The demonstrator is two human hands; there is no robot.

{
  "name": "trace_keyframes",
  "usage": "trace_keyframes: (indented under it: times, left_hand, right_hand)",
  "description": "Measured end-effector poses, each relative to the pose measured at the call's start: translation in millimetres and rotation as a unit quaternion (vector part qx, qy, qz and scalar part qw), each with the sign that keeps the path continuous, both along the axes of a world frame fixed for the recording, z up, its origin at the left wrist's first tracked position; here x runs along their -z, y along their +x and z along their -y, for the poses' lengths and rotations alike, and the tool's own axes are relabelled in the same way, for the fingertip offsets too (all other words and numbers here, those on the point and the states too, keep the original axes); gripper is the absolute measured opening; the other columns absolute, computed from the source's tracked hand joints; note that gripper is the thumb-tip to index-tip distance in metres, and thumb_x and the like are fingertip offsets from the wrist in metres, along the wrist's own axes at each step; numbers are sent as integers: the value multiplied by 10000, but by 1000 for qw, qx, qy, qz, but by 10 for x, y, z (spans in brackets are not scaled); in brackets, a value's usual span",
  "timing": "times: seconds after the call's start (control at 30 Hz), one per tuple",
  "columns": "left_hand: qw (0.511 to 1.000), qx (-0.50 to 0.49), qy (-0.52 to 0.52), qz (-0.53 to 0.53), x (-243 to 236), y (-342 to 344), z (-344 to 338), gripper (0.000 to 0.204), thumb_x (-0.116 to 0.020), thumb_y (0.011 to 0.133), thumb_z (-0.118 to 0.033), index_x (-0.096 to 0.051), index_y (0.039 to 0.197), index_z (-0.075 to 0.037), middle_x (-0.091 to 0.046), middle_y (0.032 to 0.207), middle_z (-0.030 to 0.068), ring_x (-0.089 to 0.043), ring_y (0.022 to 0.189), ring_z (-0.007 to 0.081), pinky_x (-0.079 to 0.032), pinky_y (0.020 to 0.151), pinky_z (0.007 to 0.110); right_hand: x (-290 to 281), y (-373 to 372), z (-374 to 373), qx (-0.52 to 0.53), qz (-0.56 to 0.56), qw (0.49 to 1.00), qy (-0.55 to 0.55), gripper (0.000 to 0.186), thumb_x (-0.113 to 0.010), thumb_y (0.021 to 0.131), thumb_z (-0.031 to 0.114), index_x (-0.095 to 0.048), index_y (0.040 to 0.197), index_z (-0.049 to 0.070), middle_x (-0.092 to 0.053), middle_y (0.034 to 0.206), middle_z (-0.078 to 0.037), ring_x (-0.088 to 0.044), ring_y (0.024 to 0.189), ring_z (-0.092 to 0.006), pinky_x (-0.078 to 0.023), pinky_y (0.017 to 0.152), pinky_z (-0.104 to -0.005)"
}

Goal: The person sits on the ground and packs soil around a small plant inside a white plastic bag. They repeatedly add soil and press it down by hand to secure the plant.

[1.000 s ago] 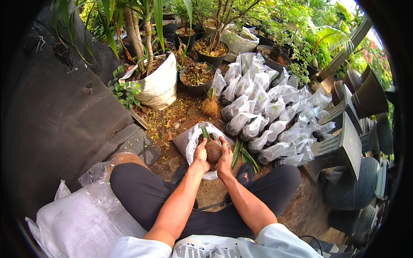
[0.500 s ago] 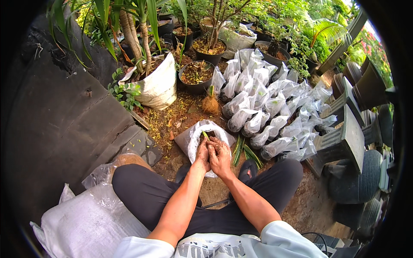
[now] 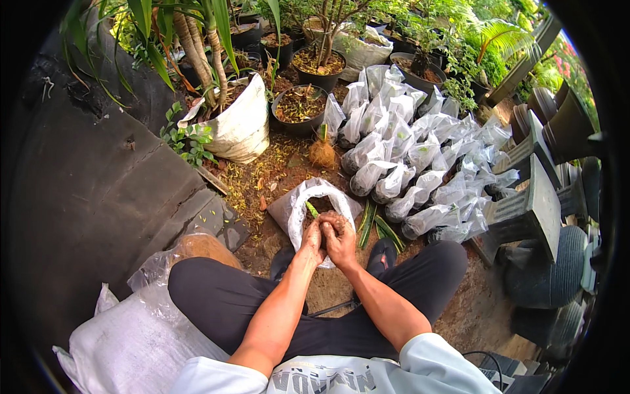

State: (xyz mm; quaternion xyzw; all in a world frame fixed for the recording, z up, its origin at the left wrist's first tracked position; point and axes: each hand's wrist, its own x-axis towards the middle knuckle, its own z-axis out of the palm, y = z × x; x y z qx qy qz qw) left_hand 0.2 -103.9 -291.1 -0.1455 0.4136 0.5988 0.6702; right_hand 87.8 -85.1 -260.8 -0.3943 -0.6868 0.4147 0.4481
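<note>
The 2 hands (image 3: 337,238), earlier apart, now meet over the bag (image 3: 294,211).

My left forearm (image 3: 275,315) and right forearm (image 3: 387,301) stretch forward, bare, slanting inward; my left hand (image 3: 311,240) and right hand (image 3: 340,239) meet, cupped together, fingers (image 3: 335,219) bent and visibly dirty.

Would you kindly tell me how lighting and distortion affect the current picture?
Head view: bright daylight, pale highlights on the plastic bags; head view: dark fisheye corners, grey stand near the right edge looks tilted; head view: left hand and right hand well lit.
</note>
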Motion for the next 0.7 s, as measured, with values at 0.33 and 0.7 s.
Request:
trace_keyframes:
  times: [0.33,0.7]
  left_hand:
    - [998,40,-47,-26,-15,-10,-70,365,-501,990,-445,-651,1051,-119,-676,985,52,-642,902,235,-524,828,411]
    - [997,-40,-55,-33,123,75,-64,269,-488,1005,-329,-620,929,-107,-653,912,61,-628,844,195,-526,770,352]
  right_hand:
    - [86,-17,52,96,-133,949,-270,258,-569,959,178,-656,1096,-23,-689,1037,-107,-638,952,-198,-489,874,-323]
    - [129,-53,41,48,-19,985,-165,205,-592,935,153,-702,990,-11,-700,981,-164,-671,897,-253,-516,792,-366]
